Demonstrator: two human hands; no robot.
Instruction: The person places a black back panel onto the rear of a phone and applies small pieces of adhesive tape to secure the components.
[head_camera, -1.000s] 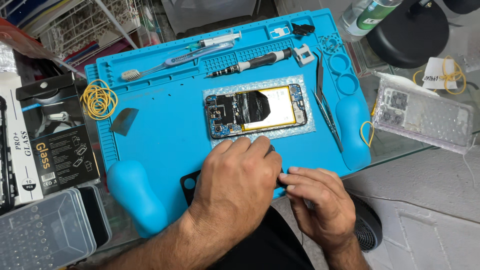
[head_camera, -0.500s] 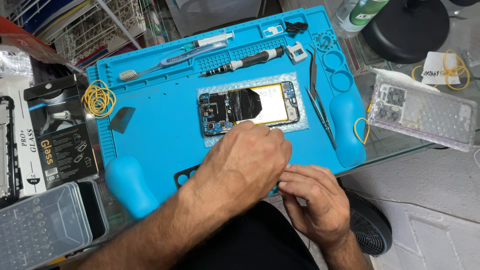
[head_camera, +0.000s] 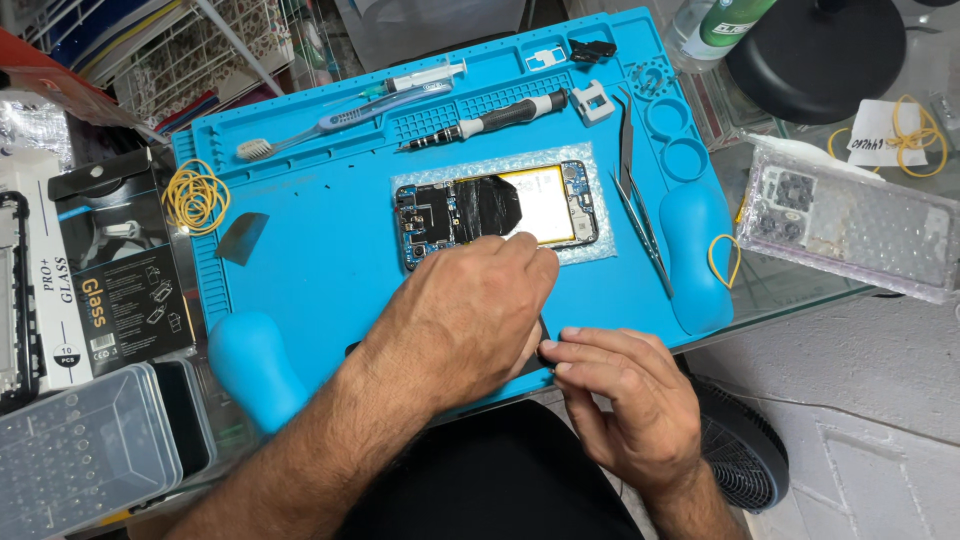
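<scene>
Opened phone (head_camera: 500, 212) lies mid-mat, at 12 o'clock from both hands. Left hand (head_camera: 470, 315) has crept up to its lower edge, fingers curled; right hand (head_camera: 625, 395) stays pinching something small, I cannot tell what.

Glass table (head_camera: 800, 290) w/ blue mat (head_camera: 320, 260)

The left hand (head_camera: 470, 320) covers whatever its fingers (head_camera: 530, 262) press on. A dark thing hides under both hands. The clear box (head_camera: 80, 460) is cut off at the edge.
</scene>
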